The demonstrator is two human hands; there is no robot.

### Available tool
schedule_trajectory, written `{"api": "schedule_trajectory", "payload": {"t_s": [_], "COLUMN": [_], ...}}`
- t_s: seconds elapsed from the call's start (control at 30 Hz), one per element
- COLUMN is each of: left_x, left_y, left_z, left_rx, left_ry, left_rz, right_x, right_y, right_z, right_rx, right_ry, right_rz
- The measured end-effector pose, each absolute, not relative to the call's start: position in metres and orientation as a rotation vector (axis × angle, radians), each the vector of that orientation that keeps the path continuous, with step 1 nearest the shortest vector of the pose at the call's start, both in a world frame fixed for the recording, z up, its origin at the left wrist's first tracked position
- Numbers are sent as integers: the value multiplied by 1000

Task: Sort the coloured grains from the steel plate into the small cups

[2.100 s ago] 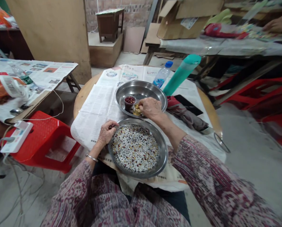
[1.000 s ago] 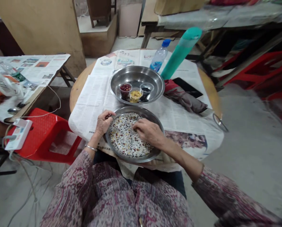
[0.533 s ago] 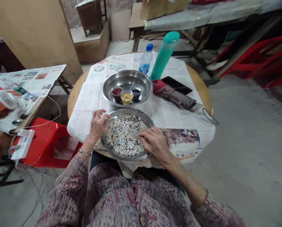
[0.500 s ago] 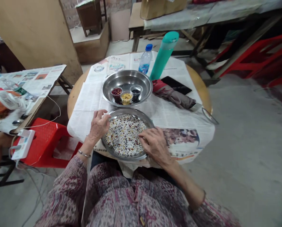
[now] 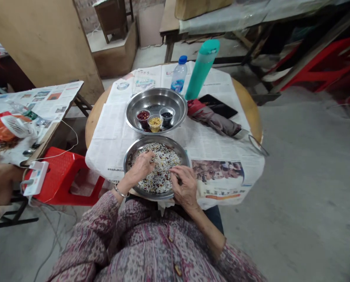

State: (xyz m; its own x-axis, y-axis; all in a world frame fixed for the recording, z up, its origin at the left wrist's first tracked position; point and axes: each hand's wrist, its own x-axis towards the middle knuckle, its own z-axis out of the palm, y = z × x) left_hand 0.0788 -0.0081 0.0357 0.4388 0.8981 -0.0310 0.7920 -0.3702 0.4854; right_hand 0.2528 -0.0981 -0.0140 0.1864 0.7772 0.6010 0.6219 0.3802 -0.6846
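A steel basin (image 5: 184, 155) in front of me holds a spread of white grains mixed with yellow, red and dark beans (image 5: 162, 157). My left hand (image 5: 141, 167) is over the left part of this mix, fingers curled and their tips pinched together. On the right side my right hand (image 5: 184, 185) rests by the rim, thumb and fingers bent together at the grains. Whatever sits between the fingertips of either hand is too small to make out. Behind stands a second steel basin (image 5: 151, 101) with cups of red beans (image 5: 143, 114), yellow kernels (image 5: 155, 123) and black beans (image 5: 166, 115).
Newspaper (image 5: 104, 137) covers the round table. Beyond the basins stand a blue-capped bottle (image 5: 178, 74) and a teal bottle (image 5: 202, 70). A folded umbrella (image 5: 214, 119) and a dark tablet-like object (image 5: 218, 106) lie right. A red stool (image 5: 64, 172) carries a power strip (image 5: 36, 178).
My left hand has moved from the basin's left rim inward over the grains, its fingers now curled. My right hand has shifted slightly and turned more upright. The view has moved a little.
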Motion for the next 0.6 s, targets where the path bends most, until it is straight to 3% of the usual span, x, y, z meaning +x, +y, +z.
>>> {"api": "schedule_trajectory", "payload": {"t_s": [0.3,0.6], "left_x": [108,94], "left_y": [-37,4], "left_z": [43,52], "left_rx": [2505,2721], "left_ry": [942,1064], "left_rz": [248,16], "right_x": [253,253], "right_y": [-100,-102], "right_z": [-17,-16], "right_rx": [-1307,-1382], "right_ry": [-1442,-1503], "right_rz": [188,213]}}
